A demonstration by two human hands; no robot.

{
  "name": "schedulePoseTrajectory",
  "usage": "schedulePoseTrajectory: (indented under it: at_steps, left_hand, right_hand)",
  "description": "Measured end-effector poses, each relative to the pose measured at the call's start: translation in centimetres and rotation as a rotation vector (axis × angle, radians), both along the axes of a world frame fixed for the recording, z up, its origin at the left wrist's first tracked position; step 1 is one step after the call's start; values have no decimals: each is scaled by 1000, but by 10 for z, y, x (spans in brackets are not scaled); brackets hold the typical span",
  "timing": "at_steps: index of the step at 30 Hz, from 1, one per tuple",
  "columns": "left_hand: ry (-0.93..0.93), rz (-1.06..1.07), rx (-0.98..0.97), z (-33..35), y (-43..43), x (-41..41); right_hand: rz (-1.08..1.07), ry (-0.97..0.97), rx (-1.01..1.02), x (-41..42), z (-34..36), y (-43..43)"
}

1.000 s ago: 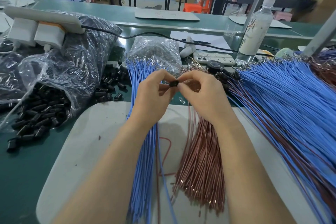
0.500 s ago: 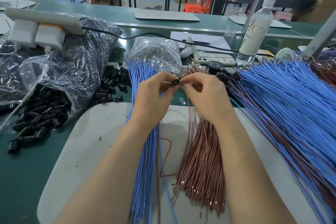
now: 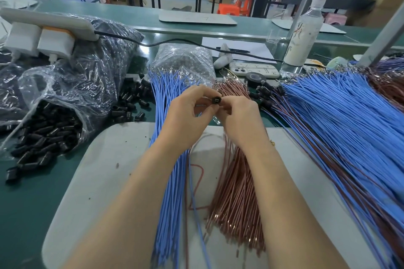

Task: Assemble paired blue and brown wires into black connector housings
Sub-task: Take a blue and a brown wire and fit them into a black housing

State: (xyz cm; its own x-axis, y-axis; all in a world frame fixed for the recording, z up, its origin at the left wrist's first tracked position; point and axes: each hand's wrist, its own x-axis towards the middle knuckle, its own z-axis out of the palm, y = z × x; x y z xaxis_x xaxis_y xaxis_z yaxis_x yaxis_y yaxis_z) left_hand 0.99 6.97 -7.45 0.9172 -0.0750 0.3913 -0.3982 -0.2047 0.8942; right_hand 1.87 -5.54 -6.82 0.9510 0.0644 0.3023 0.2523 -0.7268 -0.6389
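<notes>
— In the head view, where is the housing held?
— A black housing is pinched between the thumb and forefinger of the left hand, above the wires. Its right edge is gripped by the curled fingertips of the right hand.
— What is laid beneath?
— Blue wires and brown wires are spread side by side on a white board. Loose housings are spilled beside a plastic bag at the left.

Black housing partly hidden by fingertips, blue wire heap cut off right
</notes>
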Motion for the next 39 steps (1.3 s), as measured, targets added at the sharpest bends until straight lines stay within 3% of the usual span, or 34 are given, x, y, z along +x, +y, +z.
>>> schedulePoseTrajectory:
  at_steps: [9, 16, 26, 33, 37, 39]
  left_hand:
    - [-7, 14, 10, -1, 1, 1]
    - [-39, 160, 138, -7, 6, 6]
    - [-58, 179, 115, -10, 0, 5]
    - [-164, 189, 222, -10, 1, 6]
    - [-157, 221, 235, -11, -3, 5]
    - [-132, 278, 338, -13, -2, 6]
  right_hand:
    - [-20, -10, -17, -1, -3, 3]
    - [27, -35, 133, -4, 8, -1]
    - [-132, -213, 19, -7, 6, 13]
    - [-75, -121, 22, -8, 8, 12]
    - [-137, -180, 11, -8, 8, 11]
    - [-170, -227, 18, -9, 8, 13]
